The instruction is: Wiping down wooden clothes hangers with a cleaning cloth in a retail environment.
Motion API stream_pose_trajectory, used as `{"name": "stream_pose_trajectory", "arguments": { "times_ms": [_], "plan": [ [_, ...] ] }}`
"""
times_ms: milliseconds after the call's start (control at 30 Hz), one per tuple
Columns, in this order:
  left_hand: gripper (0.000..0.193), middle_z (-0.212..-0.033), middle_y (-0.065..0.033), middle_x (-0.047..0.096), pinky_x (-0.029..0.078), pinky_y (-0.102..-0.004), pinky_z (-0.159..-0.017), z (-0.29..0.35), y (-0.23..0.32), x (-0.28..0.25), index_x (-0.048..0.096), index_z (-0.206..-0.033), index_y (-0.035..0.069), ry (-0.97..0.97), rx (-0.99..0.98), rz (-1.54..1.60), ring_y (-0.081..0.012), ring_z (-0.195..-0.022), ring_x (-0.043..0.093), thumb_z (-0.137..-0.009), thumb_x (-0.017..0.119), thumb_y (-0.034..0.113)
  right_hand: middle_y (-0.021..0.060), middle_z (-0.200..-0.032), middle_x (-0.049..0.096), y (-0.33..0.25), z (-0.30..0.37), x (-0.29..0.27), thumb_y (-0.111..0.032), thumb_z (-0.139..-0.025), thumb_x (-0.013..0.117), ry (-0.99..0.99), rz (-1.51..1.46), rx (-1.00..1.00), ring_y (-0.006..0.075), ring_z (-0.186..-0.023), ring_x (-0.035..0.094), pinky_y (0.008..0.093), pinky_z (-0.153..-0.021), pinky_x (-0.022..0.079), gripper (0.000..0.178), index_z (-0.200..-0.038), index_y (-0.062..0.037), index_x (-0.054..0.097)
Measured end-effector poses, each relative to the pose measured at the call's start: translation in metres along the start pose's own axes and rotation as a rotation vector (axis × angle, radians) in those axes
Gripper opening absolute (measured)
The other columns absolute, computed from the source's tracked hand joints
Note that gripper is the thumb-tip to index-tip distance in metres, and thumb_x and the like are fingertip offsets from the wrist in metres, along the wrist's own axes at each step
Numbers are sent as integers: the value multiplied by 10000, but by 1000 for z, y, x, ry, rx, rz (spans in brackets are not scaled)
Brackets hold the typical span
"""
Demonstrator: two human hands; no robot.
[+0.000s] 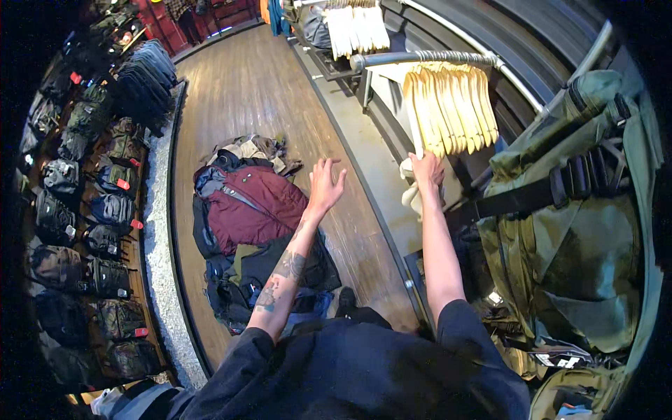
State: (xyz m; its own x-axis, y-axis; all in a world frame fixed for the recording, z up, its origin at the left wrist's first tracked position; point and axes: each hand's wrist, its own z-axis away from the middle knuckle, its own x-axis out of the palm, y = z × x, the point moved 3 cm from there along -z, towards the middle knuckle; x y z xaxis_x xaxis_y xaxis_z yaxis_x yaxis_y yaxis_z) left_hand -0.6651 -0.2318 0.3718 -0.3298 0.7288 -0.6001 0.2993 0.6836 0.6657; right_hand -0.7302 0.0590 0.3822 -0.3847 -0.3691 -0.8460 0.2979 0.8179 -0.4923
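My right hand [428,170] is closed around pale wooden hangers [411,199], whose ends show beside and below the fingers. It is just below the left end of a row of light wooden hangers [451,112] on a metal rail [420,58]. My left hand [326,186] is raised above the wooden floor with its fingers apart and nothing in it. Left of that hand lies a heap of clothes, with a maroon jacket [255,206] on top and dark garments [241,276] under and around it.
A camouflage garment or bag with black straps [560,245] hangs close on my right. More hangers [357,31] are on a farther rail. Shelves of caps and folded jeans [143,77] line the left side. Between shelves and floor runs a pale gravel strip [159,245].
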Motion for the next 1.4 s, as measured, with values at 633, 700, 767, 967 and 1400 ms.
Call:
{"name": "stream_pose_trajectory", "arguments": {
  "times_ms": [633,700,767,967,1400],
  "plan": [
    [365,-1133,-182,637,488,-429,-925,9,16,-14,575,-1184,8,-33,17,252,-325,-1059,634,-931,666,255,209,-814,689,-38,88,-53,-407,-896,671,130,-321,-103,417,-788,654,483,-691,473,321,-944,-97,741],
    [372,-1113,-180,638,490,-437,-905,12,24,-24,573,-1189,15,-35,34,316,-331,-1038,637,-920,674,251,220,-816,691,-43,91,-58,-409,-898,668,171,-290,-111,449,-810,643,506,-708,475,328,-917,-89,736],
    [375,-1155,-184,649,501,-414,-926,15,33,-38,580,-1194,-4,-68,29,328,-308,-1092,635,-960,640,283,207,-840,704,-49,94,-68,-400,-902,665,116,-344,-95,446,-839,653,514,-723,484,311,-960,-106,747],
    [371,-1077,-188,667,526,-391,-858,55,20,-86,588,-1171,-16,-65,-63,485,-287,-952,666,-937,667,260,208,-827,702,-68,192,-96,-413,-908,654,143,-236,-68,449,-842,652,524,-725,493,311,-985,-130,757],
    [340,-966,-98,562,559,-376,-757,270,-5,-74,466,-1085,63,-411,-856,1388,-235,-821,643,-975,624,343,240,-967,712,10,581,-110,-296,-905,677,40,-86,50,424,-833,694,486,-740,557,259,-1085,-126,752]
  ]
}}
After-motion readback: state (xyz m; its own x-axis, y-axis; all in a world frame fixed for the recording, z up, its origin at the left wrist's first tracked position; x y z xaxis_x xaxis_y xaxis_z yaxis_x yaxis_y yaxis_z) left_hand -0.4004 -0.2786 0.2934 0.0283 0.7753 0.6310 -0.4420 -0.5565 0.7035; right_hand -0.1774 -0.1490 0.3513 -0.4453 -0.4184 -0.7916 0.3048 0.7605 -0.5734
